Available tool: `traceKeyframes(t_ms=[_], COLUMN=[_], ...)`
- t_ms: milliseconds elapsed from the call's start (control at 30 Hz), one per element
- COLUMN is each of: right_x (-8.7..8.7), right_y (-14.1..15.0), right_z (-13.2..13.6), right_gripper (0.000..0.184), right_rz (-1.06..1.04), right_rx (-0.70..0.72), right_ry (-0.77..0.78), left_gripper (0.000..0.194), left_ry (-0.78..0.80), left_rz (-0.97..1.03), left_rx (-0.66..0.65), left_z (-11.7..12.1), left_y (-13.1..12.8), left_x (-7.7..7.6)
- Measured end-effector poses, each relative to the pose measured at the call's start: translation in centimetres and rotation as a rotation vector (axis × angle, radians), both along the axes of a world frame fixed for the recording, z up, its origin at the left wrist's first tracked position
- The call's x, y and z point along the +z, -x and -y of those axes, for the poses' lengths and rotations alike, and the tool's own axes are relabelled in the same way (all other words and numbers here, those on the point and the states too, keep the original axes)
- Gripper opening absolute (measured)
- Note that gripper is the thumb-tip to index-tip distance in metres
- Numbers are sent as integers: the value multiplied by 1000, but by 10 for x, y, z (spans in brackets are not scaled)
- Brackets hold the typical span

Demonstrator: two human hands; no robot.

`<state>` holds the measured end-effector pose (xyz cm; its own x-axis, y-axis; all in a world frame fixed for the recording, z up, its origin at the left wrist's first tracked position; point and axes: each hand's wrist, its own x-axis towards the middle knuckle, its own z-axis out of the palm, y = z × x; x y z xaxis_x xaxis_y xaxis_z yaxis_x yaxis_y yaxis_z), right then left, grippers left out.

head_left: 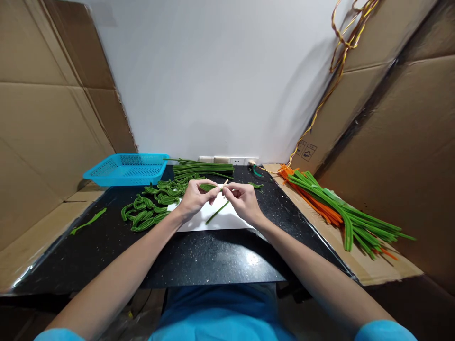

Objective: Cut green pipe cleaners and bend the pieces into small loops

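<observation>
Left hand (199, 196): fingers closed on a fuzzy green loop (206, 187)
Right hand (243, 199): fingertips pinching at the loop's end; the exact spot is too small to see
Green loop: up between both hands, over the white paper (231, 223)
Paper: flat on the shiny black counter (199, 260)
Loop pile (142, 213): on the counter, left of the paper
Green sticks (202, 169): bunched behind the hands
Blue basket (124, 183): back left
Orange sticks (329, 214): far right, on cardboard (387, 272), partly under more green ones
</observation>
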<state>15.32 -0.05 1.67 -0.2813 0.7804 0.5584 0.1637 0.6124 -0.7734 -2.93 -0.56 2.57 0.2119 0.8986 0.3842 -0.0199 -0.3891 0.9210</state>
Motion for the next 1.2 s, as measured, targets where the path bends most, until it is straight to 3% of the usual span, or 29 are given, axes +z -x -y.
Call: traceKeyframes(t_ms=[100, 167, 500, 600, 767, 1033, 1200], right_x=[-2, -4, 1, 2, -3, -5, -4], right_y=[1, 0, -11, -11, -7, -6, -7], right_z=[-5, -10, -14, -14, -16, -18, -20], right_gripper=[34, 33, 32, 34, 46, 54, 55], right_rz=[-161, -174, -87, -105, -99, 67, 13], right_rx=[149, 170, -105, -85, 66, -105, -30], right_ry=[273, 335, 51, 89, 218, 83, 110], left_gripper=[32, 31, 44, 44, 46, 42, 47], left_ry=[-126, -154, 35, 78, 125, -25, 83], left_rz=[-153, -201, -109, -86, -78, -232, -156], left_rx=[92, 107, -129, -162, -240, -57, -205], left_z=[0, -1, -10, -10, -7, 0, -4], left_y=[3, 4, -1, -3, -6, -10, -8], left_x=[3, 3, -4, -7, -10, -9, -11])
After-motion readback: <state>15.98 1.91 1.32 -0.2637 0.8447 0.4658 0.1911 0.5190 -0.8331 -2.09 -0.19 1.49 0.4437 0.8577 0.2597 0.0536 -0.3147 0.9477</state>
